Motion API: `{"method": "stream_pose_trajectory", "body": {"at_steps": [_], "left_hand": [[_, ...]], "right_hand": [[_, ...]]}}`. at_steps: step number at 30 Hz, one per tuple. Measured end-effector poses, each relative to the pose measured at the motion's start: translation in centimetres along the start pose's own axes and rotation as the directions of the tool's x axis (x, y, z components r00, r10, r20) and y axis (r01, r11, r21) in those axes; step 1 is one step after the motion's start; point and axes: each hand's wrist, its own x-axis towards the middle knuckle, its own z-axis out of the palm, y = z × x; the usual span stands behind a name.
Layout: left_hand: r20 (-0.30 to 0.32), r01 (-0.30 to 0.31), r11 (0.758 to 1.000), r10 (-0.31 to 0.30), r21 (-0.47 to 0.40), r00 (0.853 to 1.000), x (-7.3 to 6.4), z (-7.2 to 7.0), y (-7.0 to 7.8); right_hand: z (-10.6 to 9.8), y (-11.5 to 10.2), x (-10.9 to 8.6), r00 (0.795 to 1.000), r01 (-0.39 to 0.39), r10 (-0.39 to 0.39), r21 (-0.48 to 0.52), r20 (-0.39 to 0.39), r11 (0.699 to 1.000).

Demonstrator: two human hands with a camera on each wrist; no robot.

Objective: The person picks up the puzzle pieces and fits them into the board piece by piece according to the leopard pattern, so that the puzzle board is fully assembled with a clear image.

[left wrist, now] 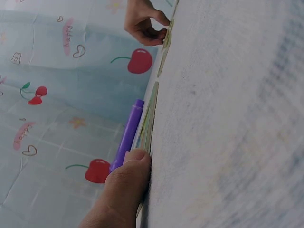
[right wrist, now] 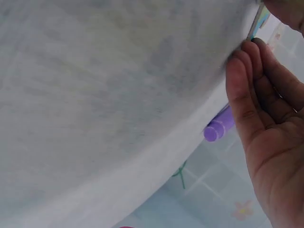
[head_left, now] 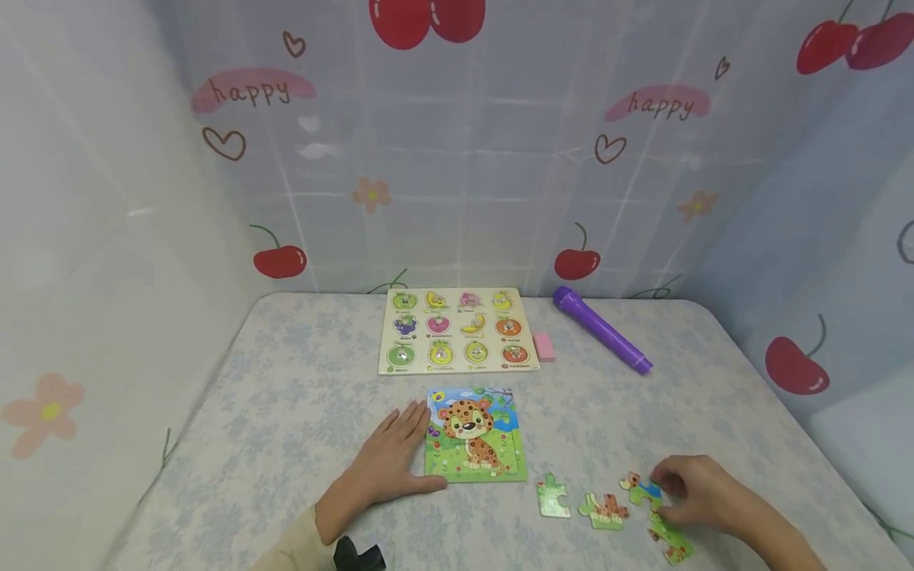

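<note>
My left hand [head_left: 389, 454] lies with its fingers straight along the left side of a square leopard puzzle [head_left: 474, 436], the thumb at its bottom left corner. In the left wrist view that thumb [left wrist: 126, 183] reaches over the puzzle's edge. At the right, my right hand [head_left: 707, 496] pinches a puzzle piece [head_left: 646, 491] with blue and green on it between thumb and curled fingers. Just below that hand lies another puzzle piece [head_left: 673, 547]. Toward the puzzle lie a green piece [head_left: 553, 501] and a piece with brown and green [head_left: 605, 514].
Behind the leopard puzzle lies a fruit peg board [head_left: 457, 337], with a pink block [head_left: 544, 347] at its right edge. A purple toy microphone [head_left: 603, 331] lies at the back right. Printed curtains [head_left: 457, 159] enclose the patterned table [head_left: 286, 412]. A black object [head_left: 359, 557] shows by the left wrist.
</note>
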Motion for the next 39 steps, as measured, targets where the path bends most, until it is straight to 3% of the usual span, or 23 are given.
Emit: {"method": "stream_pose_trajectory", "body": {"at_steps": [17, 24, 31, 39], "left_hand": [[-0.003, -0.001, 1.000, 0.001, 0.009, 1.000, 0.0, -0.5, 0.3], [0.007, 0.005, 1.000, -0.005, 0.014, 1.000, -0.1, -0.5, 0.2], [0.003, 0.003, 1.000, -0.003, 0.005, 1.000, -0.1, -0.4, 0.2], [0.000, 0.004, 1.000, -0.004, 0.005, 1.000, -0.1, -0.4, 0.2]], "right_hand": [[0.0, 0.2, 0.0, 0.997, -0.003, 0.002, -0.011, -0.077, 1.000], [-0.1, -0.1, 0.4, 0.994, -0.053, 0.052, -0.009, -0.093, 0.999], [-0.4, -0.5, 0.9, 0.994, 0.040, -0.039, 0.009, -0.102, 0.999], [-0.7, -2.0, 2.7, 0.978, 0.154, -0.153, -0.008, -0.143, 0.988]]}}
